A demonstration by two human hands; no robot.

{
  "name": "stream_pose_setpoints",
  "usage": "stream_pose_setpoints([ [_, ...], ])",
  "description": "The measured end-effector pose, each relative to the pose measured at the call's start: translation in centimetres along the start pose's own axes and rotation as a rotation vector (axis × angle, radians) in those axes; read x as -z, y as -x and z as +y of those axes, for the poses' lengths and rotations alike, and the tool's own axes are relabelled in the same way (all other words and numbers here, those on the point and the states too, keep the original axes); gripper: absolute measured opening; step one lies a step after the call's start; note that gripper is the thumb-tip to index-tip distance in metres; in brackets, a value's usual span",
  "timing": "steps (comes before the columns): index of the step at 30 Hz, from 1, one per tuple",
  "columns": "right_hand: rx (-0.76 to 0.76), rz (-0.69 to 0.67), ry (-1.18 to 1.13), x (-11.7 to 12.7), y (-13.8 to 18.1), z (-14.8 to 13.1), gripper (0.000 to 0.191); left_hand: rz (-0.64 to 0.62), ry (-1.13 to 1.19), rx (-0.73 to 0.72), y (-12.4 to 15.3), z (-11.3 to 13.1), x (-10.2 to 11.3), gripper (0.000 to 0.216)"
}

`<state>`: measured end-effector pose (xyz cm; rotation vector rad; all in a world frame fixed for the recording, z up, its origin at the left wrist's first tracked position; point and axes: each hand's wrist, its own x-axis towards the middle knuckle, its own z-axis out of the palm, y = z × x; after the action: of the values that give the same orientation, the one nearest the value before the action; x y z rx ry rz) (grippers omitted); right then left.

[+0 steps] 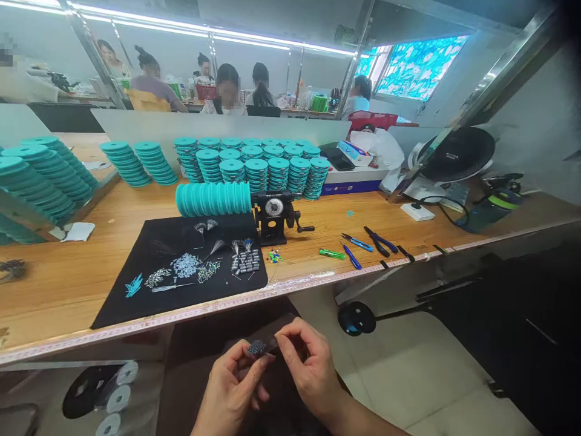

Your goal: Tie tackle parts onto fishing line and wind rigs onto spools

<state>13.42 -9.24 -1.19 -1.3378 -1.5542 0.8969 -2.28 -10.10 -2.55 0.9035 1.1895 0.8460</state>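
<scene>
My left hand [236, 378] pinches a small bundle of thin dark pieces with bluish ends [256, 348] between thumb and fingers, in front of the table edge. Close beside it, the thumb and index finger of my right hand [311, 363] are pressed together at the bundle's right side. What lies between those right fingertips is too small to make out. On the table, a black mat [131, 260] carries grey-blue pieces [186, 265], small metal parts [157, 278], grey cylinders [246, 261], teal strips [133, 286], wire bunches [218, 246] and a thin screwdriver [170, 287].
A black hand-crank winder [273, 212] holds a row of teal spools [213, 199]. Stacked teal spools [256, 172] stand behind it. Pliers [380, 241], blue cutters [357, 242] and a green tube [331, 254] lie rightward. A fan [456, 157] stands farther right; several people sit beyond the partition.
</scene>
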Motion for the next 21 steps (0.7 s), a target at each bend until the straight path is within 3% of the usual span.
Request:
stream_pose_setpoints([
  [5,-0.006,-0.079,0.08,-0.5,0.5,0.2,0.019,-0.043,0.051,-0.043,0.4,0.2,-0.4,0.04],
  [9,-0.116,-0.126,-0.036,-0.2,0.6,0.7,0.023,-0.016,-0.019,-0.078,0.1,-0.5,-0.1,0.037],
  [14,-0.144,-0.12,-0.099,0.8,0.3,0.9,0.024,-0.002,-0.121,-0.139,-0.3,-1.4,0.3,0.035],
  [21,-0.172,-0.156,-0.085,0.8,0.5,1.5,0.023,-0.014,-0.161,-0.142,-0.4,-0.4,0.3,0.033],
])
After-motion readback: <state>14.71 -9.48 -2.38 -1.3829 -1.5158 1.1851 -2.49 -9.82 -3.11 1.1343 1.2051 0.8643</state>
